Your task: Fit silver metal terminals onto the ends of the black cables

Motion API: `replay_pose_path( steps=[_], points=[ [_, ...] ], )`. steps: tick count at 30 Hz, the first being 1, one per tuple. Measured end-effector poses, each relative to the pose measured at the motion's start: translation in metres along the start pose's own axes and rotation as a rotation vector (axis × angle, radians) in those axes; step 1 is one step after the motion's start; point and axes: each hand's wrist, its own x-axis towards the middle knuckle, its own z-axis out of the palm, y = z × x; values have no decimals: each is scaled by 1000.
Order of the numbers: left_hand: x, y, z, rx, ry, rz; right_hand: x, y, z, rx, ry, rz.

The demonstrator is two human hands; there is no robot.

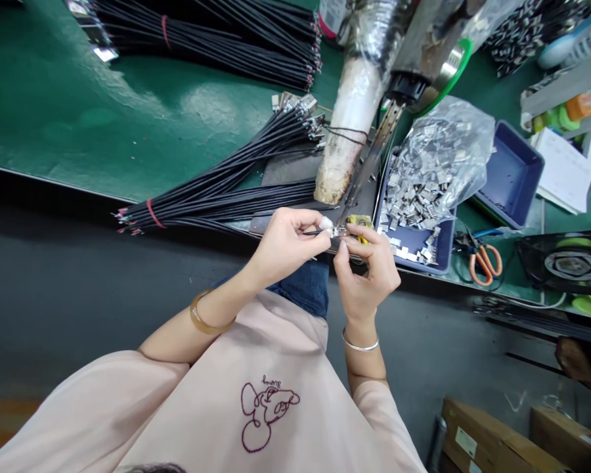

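Between thumb and forefinger, my left hand pinches the end of a black cable, and a white cover sits on one fingertip. My right hand is closed in a pinch on a small silver metal connector at that cable end. Both hands meet at the bench edge, below the tip of a soldering iron. Beside the iron a white tube points down towards the fingers. A bundle of black cables with a red band lies left of my hands. A yellow piece shows behind my right fingers.
To the right, a blue tray holds many small metal shells and a plastic bag. Farther right are another blue tray, orange-handled pliers and a black fan. More banded cables lie at the back left.
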Motion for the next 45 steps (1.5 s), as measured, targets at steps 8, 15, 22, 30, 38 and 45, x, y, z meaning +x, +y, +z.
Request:
replay_pose_path(
  steps=[8, 15, 22, 30, 38, 45],
  points=[
    [0, 8, 1, 43, 28, 35, 5, -5, 1, -43, 18, 16],
    [-2, 3, -1, 8, -42, -12, -3, -6, -3, -33, -10, -5],
    [-7, 7, -2, 60, -68, -9, -5, -5, -7, -7, -14, 18],
    [-18, 2, -7, 378, -106, 387, 1, 2, -12, 247, -196, 457],
    [-15, 3, -14, 91, -237, 49, 3, 3, -13, 52, -120, 35],
    [-10, -2, -13, 3, -252, 10, 5, 1, -14, -82, -112, -85]
  ],
)
